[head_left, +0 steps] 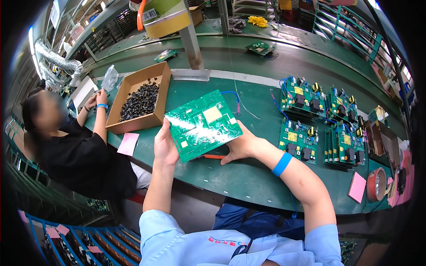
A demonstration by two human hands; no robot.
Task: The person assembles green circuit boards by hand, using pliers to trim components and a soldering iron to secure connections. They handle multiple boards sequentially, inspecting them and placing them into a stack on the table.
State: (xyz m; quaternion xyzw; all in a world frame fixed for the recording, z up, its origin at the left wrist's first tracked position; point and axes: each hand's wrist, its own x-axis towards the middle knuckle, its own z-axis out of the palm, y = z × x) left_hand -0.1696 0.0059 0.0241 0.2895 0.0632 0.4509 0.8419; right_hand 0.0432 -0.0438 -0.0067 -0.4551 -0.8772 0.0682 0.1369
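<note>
"Held the green circuit board (199, 133) where?"

"Held it above the worktop (248, 184), with left fingers (165, 128) closed on its left edge."

"Touched what with the right fingers (243, 131)?"

"Reached behind its right end, with thumb (228, 157) spread away (couldn't tell the hidden grip)."

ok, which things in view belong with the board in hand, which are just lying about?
Job:
circuit board, held
its blue wire
probably the component-covered boards at right

Lying about, seemingly:
pink sheet below the cardboard box
yellow bundle at back
</note>
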